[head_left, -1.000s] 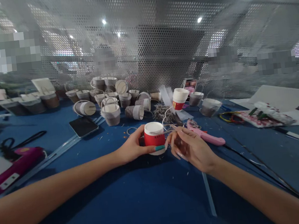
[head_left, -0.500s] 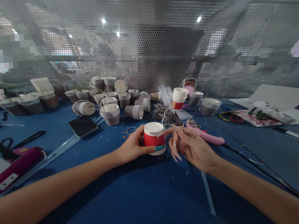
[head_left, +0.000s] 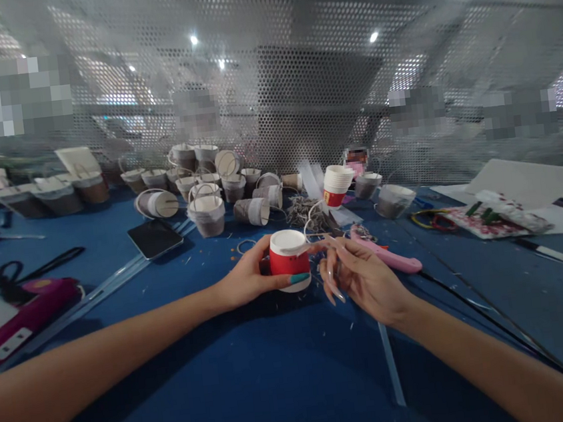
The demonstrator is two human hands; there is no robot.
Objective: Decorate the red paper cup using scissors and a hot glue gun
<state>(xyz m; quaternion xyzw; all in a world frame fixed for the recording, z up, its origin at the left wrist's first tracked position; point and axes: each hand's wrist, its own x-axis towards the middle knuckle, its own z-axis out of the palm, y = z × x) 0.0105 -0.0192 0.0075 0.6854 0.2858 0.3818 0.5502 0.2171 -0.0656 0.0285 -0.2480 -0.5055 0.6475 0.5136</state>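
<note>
Red cup in hand, uncovered

I see the left hand's fingers curled around it, near centre towards six o'clock; the right hand's bunch near the white cord, pinch unclear. Grey cups at ten o'clock look finished.

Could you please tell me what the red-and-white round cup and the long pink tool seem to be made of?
Red-and-white round cup: probably paper, mostly matte, judging by small dark printing on the red; any coating is unclear.
Long pink tool: likely plastic, smooth, judging by its even colour and rounded form.
</note>
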